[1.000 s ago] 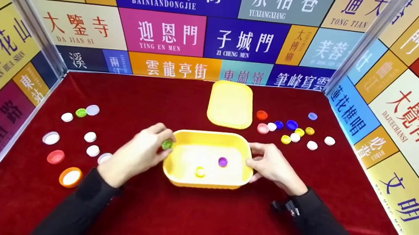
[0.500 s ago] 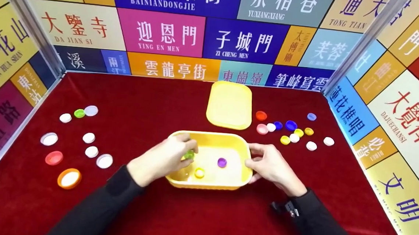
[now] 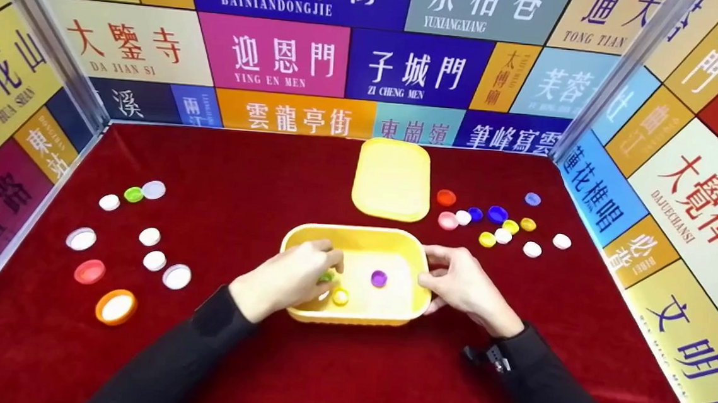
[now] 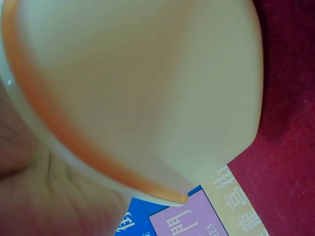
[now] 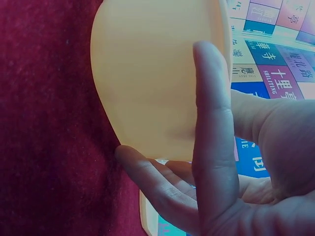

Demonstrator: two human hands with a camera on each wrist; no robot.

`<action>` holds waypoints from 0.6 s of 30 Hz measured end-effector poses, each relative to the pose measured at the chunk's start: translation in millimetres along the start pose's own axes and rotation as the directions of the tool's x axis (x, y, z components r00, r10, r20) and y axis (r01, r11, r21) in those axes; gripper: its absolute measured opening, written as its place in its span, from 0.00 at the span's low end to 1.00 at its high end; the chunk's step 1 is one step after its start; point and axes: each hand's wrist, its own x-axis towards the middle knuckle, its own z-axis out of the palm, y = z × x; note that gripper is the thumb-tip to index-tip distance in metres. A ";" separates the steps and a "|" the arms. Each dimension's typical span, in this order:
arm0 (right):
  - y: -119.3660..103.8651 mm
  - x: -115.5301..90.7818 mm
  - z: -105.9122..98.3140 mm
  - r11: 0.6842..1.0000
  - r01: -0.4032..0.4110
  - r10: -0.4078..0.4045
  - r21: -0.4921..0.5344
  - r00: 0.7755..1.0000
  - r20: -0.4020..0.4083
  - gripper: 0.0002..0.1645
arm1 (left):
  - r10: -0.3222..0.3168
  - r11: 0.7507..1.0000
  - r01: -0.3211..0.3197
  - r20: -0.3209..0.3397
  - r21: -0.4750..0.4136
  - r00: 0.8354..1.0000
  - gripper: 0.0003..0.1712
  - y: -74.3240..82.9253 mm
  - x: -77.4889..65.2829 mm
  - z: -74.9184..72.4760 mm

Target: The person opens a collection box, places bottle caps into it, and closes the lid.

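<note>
A yellow plastic box [image 3: 394,245] stands at the middle of the table, a purple bottle cap [image 3: 379,279] and a yellow bottle cap [image 3: 340,297] on its floor. My left hand [image 3: 294,273] reaches over the box's left rim, fingers low inside, pinching a green bottle cap [image 3: 326,277] that they partly cover. In the left wrist view the box wall [image 4: 138,88] hides the fingertips. My right hand [image 3: 464,285] grips the right end of the box. In the right wrist view its fingers [image 5: 214,108] lie along the outer wall and under the box's edge.
Loose caps lie at the left, among them an orange one [image 3: 116,307], a red one [image 3: 89,272] and several white ones. More caps cluster at the right around a blue one [image 3: 497,214]. A yellow lid [image 3: 392,180] lies behind the box. Printed panels enclose the red tabletop [image 3: 346,377].
My left hand has moved right from outside the left rim and down into the box, carrying the green bottle cap. The right hand keeps its grip on the box.
</note>
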 end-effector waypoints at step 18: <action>1.2 0.6 1.0 1.000 0.018 -0.018 -0.022 1.000 -0.005 0.39 | 0.026 0.999 -0.025 -0.042 0.034 0.999 0.10 4.1 -6.8 -7.0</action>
